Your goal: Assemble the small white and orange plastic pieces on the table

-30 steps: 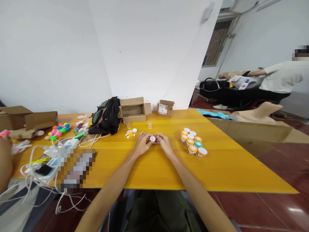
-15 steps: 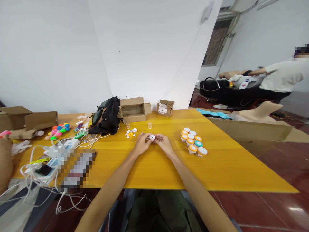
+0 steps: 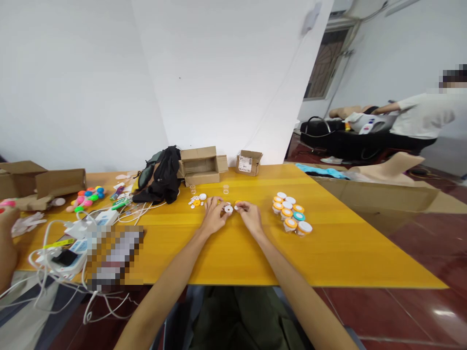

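Observation:
My left hand [image 3: 214,214] is closed on a small white round disc [image 3: 228,209] with a dark hole in its middle. Just to the right, my right hand [image 3: 250,214] pinches a small white piece [image 3: 236,207], too small to name. An orange ring [image 3: 238,202] shows at the fingertips of that hand; whether it is held or lies on the table I cannot tell. Left of my hands lie loose white parts and an orange ring part [image 3: 197,202], with a white cap [image 3: 202,197] beside them. Two clear cups [image 3: 225,189] [image 3: 192,189] stand behind.
Several clear jars with orange, white and teal lids [image 3: 298,216] stand right on the table [image 3: 233,257]. Cardboard boxes [image 3: 201,167] [image 3: 248,163] and a black bag [image 3: 164,177] line the back. Cables, a power strip [image 3: 78,253] and another person's hand [image 3: 8,223] are at left.
My hands have moved apart; the white disc stays at my left fingers. A small white piece and an orange ring now show at my right fingertips.

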Tool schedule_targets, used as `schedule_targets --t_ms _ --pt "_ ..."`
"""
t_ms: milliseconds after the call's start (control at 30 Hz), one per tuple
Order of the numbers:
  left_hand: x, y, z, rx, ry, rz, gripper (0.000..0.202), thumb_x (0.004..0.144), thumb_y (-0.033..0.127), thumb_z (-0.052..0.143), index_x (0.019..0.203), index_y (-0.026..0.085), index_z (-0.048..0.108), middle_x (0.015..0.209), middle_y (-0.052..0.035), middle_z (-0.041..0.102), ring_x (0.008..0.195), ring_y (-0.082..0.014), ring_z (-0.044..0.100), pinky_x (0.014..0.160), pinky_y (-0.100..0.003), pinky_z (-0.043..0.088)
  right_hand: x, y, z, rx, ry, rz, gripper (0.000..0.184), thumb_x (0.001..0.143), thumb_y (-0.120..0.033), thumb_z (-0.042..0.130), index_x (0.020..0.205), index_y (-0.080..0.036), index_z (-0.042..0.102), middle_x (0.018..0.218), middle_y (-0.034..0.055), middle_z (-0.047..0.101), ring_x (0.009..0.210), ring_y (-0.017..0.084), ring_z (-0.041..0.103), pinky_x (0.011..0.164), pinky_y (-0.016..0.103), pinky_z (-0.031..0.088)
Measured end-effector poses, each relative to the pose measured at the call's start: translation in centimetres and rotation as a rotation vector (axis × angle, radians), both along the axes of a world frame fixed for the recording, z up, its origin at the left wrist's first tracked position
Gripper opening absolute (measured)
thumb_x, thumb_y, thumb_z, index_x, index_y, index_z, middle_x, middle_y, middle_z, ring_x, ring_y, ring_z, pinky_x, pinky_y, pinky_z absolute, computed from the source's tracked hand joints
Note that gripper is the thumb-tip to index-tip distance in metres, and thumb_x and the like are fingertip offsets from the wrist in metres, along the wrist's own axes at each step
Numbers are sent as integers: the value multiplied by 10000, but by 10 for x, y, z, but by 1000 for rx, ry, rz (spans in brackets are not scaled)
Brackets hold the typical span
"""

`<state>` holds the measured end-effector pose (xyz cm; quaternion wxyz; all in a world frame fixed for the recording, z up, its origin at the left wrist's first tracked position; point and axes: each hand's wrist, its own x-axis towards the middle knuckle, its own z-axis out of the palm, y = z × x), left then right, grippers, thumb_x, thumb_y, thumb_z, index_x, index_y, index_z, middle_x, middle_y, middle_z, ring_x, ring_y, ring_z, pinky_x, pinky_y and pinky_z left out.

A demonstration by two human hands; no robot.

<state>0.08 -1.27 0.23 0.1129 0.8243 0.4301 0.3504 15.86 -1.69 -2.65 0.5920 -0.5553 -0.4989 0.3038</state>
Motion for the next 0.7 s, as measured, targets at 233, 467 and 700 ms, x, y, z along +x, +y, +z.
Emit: schedule_targets --t_ms 233,467,700 --pt "0 0 -3 -9 75 -19 216 803 245 680 1010 300 701 1210 -70 521 1185 -307 380 1019 -489 336 -1 -2 4 -11 -24 -26 132 682 -154 579 699 -230 686 759 14 766 776 224 729 830 394 575" --pt "1 -2 1 -31 71 7 280 799 236 689 1072 295 689 1243 -73 532 1185 -305 398 1016 -490 350 0 1 -1 23 -39 26 139 691 -160 568 710 -224 690 754 10 762 767 212 723 804 369 578" --pt "0 -4 6 34 51 -41 265 854 173 610 1078 296 681 1094 -53 614 1104 -262 461 941 -412 391 -7 -1 2 58 43 154 133 654 -140 566 692 -221 665 722 -2 743 716 195 717 751 337 587"
